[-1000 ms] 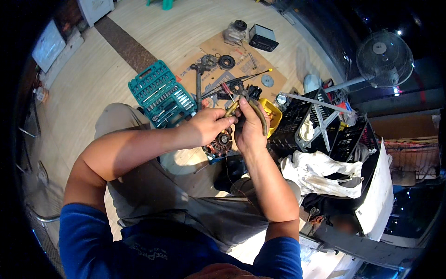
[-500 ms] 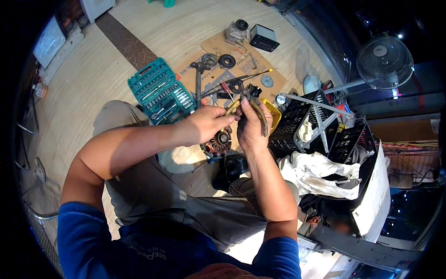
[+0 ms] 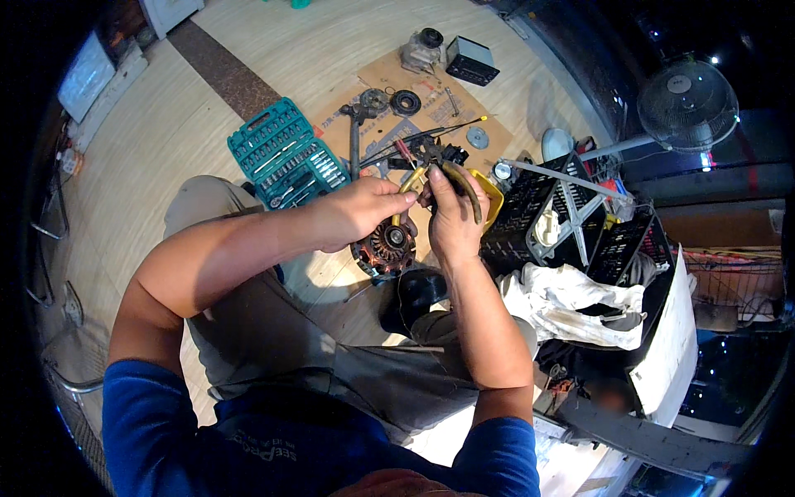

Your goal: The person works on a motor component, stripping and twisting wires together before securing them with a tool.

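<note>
Between my hands is a pair of pliers with worn yellow handles [image 3: 466,190], its dark jaws pointing away from me. My left hand [image 3: 358,213] pinches the left handle between thumb and fingers. Wrapped round the pivot and right handle, my right hand [image 3: 454,225] has its thumb on top. Whether the jaws grip anything is hard to make out. Below my left hand, a round motor part with copper windings [image 3: 383,255] sits on the floor. A red-handled screwdriver [image 3: 403,150] lies just beyond the pliers, among dark parts.
A teal socket set case [image 3: 281,153] lies open at the left. Cardboard [image 3: 489,112] carries a hammer-like tool [image 3: 354,141], a black ring [image 3: 405,103] and a metal disc [image 3: 477,137]. Right are a yellow container [image 3: 494,203], black crates [image 3: 522,224], white cloth [image 3: 571,311] and a fan [image 3: 687,103].
My left fingers have shifted up along the pliers' left handle, and more of that handle shows. The jaws stand out more clearly. My right hand has barely moved.
</note>
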Demonstrator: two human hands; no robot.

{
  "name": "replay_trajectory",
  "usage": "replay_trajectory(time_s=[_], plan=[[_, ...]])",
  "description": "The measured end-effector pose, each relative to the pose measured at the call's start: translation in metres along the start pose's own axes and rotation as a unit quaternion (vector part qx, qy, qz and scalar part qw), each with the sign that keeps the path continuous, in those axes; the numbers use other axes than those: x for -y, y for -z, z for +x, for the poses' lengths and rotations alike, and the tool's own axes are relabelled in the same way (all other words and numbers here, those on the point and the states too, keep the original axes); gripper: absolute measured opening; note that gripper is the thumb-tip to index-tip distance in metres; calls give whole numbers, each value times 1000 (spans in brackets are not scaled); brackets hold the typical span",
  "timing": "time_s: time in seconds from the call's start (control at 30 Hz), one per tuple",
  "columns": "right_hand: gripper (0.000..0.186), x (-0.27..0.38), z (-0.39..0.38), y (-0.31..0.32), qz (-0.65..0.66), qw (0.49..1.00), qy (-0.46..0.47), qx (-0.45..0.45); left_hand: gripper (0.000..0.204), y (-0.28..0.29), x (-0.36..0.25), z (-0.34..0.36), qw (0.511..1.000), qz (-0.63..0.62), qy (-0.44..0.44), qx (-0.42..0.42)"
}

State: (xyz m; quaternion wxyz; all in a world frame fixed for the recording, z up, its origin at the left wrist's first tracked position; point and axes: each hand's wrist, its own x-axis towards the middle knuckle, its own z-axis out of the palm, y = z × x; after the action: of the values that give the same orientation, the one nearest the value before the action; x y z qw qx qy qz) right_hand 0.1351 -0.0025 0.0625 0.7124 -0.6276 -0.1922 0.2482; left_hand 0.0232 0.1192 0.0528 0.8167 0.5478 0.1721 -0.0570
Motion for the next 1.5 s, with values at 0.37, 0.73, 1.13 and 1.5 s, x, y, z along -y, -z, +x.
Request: replay_trajectory(time_s=[0.37, 0.73, 1.13, 1.5], plan=[[32, 4, 15, 17, -135, 984, 106, 53, 24, -5, -26, -18, 981, -174, 68, 41], [19, 4, 20, 24, -293, 918, 243, 115, 30, 2, -31, -24, 979, -193, 47, 42], [20, -3, 16, 21, -324, 903, 268, 92, 33, 5, -38, -29, 980, -181, 52, 58], [21, -6, 18, 21, -283, 923, 230, 119, 35, 5, -35, -27, 981, -184, 29, 60]])
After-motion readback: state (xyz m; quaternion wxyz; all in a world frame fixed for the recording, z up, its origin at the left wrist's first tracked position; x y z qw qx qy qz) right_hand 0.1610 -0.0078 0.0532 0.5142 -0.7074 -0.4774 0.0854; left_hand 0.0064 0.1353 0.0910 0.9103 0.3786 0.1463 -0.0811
